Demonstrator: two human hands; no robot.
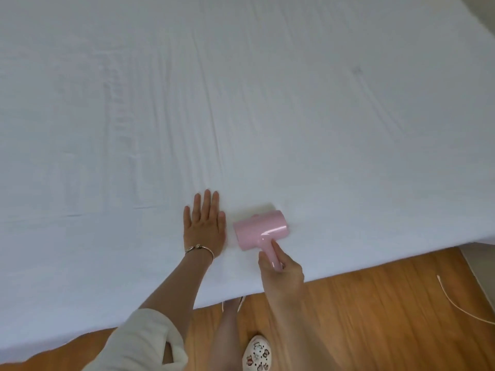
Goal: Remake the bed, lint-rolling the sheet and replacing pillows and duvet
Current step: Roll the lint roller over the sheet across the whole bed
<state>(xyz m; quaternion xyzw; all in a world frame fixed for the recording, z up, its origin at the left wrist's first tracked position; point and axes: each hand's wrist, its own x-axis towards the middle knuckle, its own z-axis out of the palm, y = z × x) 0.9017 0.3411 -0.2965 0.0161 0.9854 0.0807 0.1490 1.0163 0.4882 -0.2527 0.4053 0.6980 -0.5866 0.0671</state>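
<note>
Sheet (267,103) white and creased across the bed before us, our left hand (205,226) flat on it with fingers straight, our right hand (281,266) gripping the pink lint roller (261,230) just beside, near the bed's edge

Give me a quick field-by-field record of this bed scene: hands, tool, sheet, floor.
left hand: left hand rests flat, fingers straight, on the sheet
right hand: right hand grips the roller's handle
tool: pink plastic lint roller, on the sheet beside the left hand
sheet: white wrinkled bed sheet, small dark mark far right
floor: wooden plank floor with a thin white cord
</note>
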